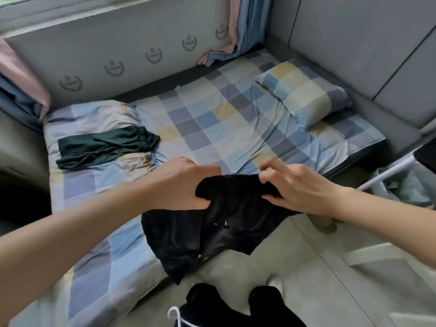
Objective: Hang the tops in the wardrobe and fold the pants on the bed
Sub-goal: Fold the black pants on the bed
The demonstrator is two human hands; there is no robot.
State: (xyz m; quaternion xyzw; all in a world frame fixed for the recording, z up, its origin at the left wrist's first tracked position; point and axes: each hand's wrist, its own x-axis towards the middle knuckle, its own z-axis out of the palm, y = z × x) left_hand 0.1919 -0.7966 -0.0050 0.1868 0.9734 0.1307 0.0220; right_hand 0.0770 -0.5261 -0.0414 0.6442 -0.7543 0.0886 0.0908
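Both hands grip the black pants [212,232] by the top edge, left hand [181,185] bunching cloth, right hand [297,187] pinching it; they hang half over the bed [212,119] edge (legs crumpled), so uneven grips may twist the fold or slide them floorward.

Both bare forearms extend forward. Left hand [186,185] fingers curled closed, gripping; right hand [299,185] pinching, thumb against fingertips.
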